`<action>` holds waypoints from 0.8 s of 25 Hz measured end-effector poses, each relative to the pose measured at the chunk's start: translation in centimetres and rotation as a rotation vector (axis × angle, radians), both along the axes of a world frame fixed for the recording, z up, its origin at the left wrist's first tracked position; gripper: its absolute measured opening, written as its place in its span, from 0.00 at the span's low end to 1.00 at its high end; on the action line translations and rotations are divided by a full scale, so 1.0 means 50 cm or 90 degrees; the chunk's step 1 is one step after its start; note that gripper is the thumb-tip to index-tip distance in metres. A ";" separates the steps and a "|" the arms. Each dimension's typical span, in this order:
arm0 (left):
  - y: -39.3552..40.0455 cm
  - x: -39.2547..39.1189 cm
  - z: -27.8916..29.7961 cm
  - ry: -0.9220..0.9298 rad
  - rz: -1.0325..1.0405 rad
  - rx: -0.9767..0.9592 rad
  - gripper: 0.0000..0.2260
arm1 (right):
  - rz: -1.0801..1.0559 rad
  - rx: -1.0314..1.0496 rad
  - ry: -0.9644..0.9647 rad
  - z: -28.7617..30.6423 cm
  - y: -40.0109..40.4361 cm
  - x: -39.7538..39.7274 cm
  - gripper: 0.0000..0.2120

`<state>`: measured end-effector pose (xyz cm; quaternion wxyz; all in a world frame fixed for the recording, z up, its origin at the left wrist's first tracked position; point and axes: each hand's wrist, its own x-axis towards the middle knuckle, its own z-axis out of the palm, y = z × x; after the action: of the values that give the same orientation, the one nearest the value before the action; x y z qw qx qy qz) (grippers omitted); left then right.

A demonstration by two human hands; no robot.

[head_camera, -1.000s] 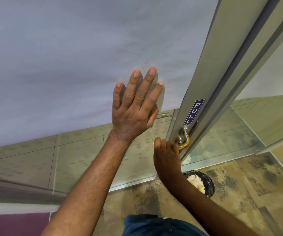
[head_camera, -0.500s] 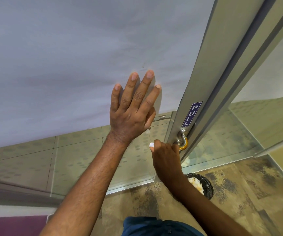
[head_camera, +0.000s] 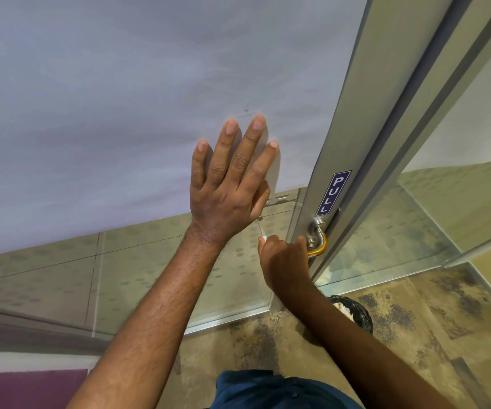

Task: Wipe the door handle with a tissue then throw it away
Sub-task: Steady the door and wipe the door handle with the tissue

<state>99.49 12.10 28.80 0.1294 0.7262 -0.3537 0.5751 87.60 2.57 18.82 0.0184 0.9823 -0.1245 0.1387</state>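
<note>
Tissue (head_camera: 263, 238) mostly hidden, only a small white bit pokes out at the left edge of the right hand (head_camera: 284, 262). Right hand's fingers clenched around it, knuckles toward camera, fingertips not visible. Door handle (head_camera: 316, 239), a metal loop with a gold-toned lower curve, sits on the grey door frame (head_camera: 353, 137) under the blue PULL sticker (head_camera: 333, 193); its near part is covered by the right hand, contact hard to confirm. Left hand (head_camera: 229, 187) flat on the frosted glass panel (head_camera: 120, 98), fingers spread, grasping nothing. Black bin (head_camera: 356, 315) on the floor (head_camera: 430, 335) near right, half hidden behind the right forearm, white waste inside. Blue clothing cut off at bottom edge. Versus a second ago: right hand has shifted up and right, closer against the handle; left hand stays planted on the panel.
</note>
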 end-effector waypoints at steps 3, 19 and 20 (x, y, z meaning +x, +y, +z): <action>0.000 -0.003 0.001 0.001 0.003 0.004 0.27 | 0.016 0.034 -0.022 -0.016 -0.015 -0.019 0.12; -0.001 0.001 -0.002 -0.002 -0.004 0.000 0.28 | 0.003 -0.028 0.095 -0.003 -0.017 0.001 0.16; 0.000 0.000 -0.001 -0.002 -0.003 0.002 0.28 | -0.001 -0.010 0.087 -0.005 -0.016 -0.004 0.15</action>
<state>99.51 12.08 28.74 0.1294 0.7248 -0.3564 0.5752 87.41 1.78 18.59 0.0345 0.9892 -0.1226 0.0722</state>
